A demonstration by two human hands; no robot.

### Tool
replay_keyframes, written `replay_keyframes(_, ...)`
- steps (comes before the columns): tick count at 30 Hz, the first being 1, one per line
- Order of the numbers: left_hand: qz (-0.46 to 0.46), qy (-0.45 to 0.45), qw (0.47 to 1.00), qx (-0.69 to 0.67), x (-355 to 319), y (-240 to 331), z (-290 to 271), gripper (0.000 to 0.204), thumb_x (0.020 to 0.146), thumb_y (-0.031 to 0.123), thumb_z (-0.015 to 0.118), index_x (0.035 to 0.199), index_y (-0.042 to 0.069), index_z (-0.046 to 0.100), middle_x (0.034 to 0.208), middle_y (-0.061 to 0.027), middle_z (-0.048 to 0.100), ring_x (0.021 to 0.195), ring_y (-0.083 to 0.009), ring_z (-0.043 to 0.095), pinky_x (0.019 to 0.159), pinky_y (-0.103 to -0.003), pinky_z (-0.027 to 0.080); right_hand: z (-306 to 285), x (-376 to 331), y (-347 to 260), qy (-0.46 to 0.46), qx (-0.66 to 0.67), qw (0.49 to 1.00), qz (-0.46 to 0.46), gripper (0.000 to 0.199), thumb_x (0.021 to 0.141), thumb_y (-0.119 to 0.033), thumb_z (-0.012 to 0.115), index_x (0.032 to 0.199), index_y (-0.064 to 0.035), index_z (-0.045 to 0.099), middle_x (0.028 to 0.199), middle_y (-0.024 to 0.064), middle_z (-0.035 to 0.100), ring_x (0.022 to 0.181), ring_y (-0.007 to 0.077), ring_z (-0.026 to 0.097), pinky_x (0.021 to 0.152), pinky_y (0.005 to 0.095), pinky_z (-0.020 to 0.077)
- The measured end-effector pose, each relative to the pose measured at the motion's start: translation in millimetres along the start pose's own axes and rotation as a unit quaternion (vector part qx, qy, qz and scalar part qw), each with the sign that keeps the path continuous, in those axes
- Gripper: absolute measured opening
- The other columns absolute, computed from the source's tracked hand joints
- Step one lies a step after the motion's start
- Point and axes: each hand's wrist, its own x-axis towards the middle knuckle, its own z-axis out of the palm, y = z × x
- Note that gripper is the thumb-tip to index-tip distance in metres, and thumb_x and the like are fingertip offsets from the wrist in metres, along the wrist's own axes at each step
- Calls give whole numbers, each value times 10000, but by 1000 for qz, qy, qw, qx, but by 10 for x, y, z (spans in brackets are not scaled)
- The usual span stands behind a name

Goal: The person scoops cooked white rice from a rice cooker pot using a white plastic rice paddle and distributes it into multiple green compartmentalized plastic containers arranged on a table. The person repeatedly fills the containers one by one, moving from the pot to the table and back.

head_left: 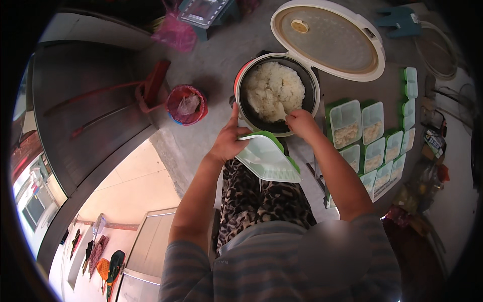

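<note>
A large rice cooker (318,98) stands in front of me, full of white cooked rice (275,86), its lid (327,38) swung back. My right hand (300,124) is closed around a rice paddle (279,111) whose blade dips into the rice at the near side of the pot. My left hand (231,138) grips a white compartment tray (266,161) with a green outer layer by its left rim. The tray is tilted, close to the cooker's near edge, and I see no food in it. The forefinger of that hand points up along the cooker's side.
Several green-and-white compartment trays (345,121) stand in rows to the right, many with rice in one section. A pink-lined bin (187,104) sits left of the cooker. Farther off are a blue-green stool (215,19), a pink bag (176,31) and a red dustpan (152,88).
</note>
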Motion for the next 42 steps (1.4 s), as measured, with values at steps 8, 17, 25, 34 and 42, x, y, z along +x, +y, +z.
replay_keyframes(8,-4,8,1000,17,-34,-19,11,247,725,111,650,959,91,725,1572,-218,36,1385,-325,333,1072,-443,359,160,-40,-74,-42,276,954,111,189,865,-154,554,780,3,615,587,31,516,398,107,388,361,282,226)
replay_keyframes(17,-7,18,998,56,-34,-36,18,264,717,179,649,958,125,741,1563,-222,62,1286,-338,456,1015,-361,418,-25,114,-170,127,60,987,-73,231,900,-198,551,808,7,605,607,128,563,532,271,542,524,374,414)
replay_keyframes(25,-10,-7,998,63,27,20,-1,250,721,172,647,948,123,738,1568,-214,60,1329,-324,409,1028,-360,403,479,181,-230,181,-106,940,-268,201,864,-187,573,785,-2,577,697,229,578,713,435,580,628,491,467)
replay_keyframes(34,-35,-11,997,63,-32,39,-56,260,733,199,639,961,123,741,1577,-189,52,1348,-312,387,1036,-349,394,95,-17,-495,175,-70,960,-208,214,877,-180,568,778,9,560,718,233,576,713,431,572,601,491,437)
replay_keyframes(42,-50,-21,996,77,-17,109,-97,234,726,122,610,927,110,730,1583,-176,51,1360,-314,377,1018,-351,407,-276,-346,-427,102,-329,922,-174,181,851,-190,552,784,-43,634,778,178,641,776,380,622,690,480,503)
